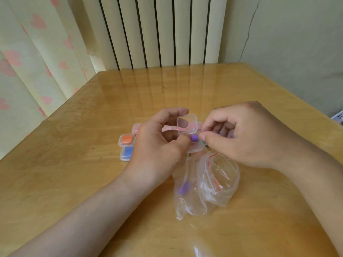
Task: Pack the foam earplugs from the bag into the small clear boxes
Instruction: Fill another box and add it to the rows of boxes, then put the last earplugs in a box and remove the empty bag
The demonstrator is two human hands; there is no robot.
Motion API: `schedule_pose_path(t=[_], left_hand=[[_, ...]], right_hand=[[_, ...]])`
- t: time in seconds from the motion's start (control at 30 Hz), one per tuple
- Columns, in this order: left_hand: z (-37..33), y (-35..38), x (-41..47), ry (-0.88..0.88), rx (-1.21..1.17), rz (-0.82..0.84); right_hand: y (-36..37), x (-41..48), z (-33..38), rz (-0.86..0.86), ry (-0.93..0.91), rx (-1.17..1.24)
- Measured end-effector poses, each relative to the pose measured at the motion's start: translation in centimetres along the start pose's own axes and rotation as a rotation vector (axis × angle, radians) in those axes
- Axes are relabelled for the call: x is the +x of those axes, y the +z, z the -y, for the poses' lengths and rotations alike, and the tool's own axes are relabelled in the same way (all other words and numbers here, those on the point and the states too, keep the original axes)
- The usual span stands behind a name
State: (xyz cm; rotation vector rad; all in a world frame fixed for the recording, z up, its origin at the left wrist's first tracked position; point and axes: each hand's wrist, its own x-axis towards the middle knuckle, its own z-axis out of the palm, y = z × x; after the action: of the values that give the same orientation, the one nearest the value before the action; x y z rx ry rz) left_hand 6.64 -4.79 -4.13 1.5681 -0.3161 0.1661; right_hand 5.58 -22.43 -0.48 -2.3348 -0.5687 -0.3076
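**Bench** (74, 182): glossy wood, seen from above. A ribbed radiator (157, 30) and a heart-printed curtain (37, 52) stand behind its far edge.

**Bag** (217, 182): clear, zip type (red seal line, mouth gaping). It lies crumpled on the bench just below the hands, with a purple loose plug (183, 188) in its left fold.

**Left hand** (157, 151): the fingers (174, 111) curl round the open box, the forefinger over the top edge of the raised lid and the thumb pressed at its lower edge.

**Right hand** (246, 138): the thumb and forefinger tips pinch the held plug. The other fingers are loosely curled behind them.

**Open box** (187, 124): clear, held above the bench with the lid tilted up toward the camera. The base below the lid is partly hidden by the left thumb.

**Closed boxes**: three lie on the bench, close together to the left of the left hand.
- The pink box (136, 127) is farthest.
- The orange box (127, 140) is in the middle.
- The blue box (127, 153) is nearest.

More pink shows behind the open box, but it is too hidden to identify.

**Held plug** (194, 138): a short purple cylinder lying crosswise between lid and base at the mouth of the open box. Its left end touches the left thumb.
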Motion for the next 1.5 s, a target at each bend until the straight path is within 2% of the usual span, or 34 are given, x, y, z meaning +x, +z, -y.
schedule_pose_path(t=[0.07, 0.17, 0.23, 0.33, 0.53, 0.83, 1.1, 1.3, 1.5], left_hand=[[0.0, -0.2, 0.1, 0.01, 0.009, -0.024], [0.0, -0.3, 0.3, 0.011, 0.0, -0.046], [0.1, -0.3, 0.3, 0.006, -0.008, -0.043], [0.3, -0.1, 0.2, 0.005, -0.008, -0.024], [0.9, 0.4, 0.1, 0.038, 0.048, -0.063], [0.6, 0.1, 0.4, 0.026, 0.091, -0.125], [0.6, 0.0, 0.5, 0.034, 0.099, -0.125], [0.7, 0.0, 0.4, 0.051, 0.091, -0.117], [0.8, -0.1, 0.4, 0.062, 0.1, -0.12]], right_hand=[[-0.5, -0.1, 0.3, 0.024, 0.005, 0.085], [-1.4, -0.5, 1.0, 0.296, 0.091, 0.29], [-1.5, -0.9, 1.1, 0.495, 0.091, 0.236], [-0.7, -1.1, 1.2, 0.606, 0.071, 0.099], [1.4, -0.9, 1.2, 0.593, -0.014, -0.033], [2.9, -0.7, 1.6, 0.508, -0.014, -0.051], [4.1, -0.7, 1.8, 0.492, -0.112, -0.165], [2.7, -0.8, 1.9, 0.522, 0.038, -0.063], [2.2, -0.8, 2.0, 0.519, 0.107, 0.046]])
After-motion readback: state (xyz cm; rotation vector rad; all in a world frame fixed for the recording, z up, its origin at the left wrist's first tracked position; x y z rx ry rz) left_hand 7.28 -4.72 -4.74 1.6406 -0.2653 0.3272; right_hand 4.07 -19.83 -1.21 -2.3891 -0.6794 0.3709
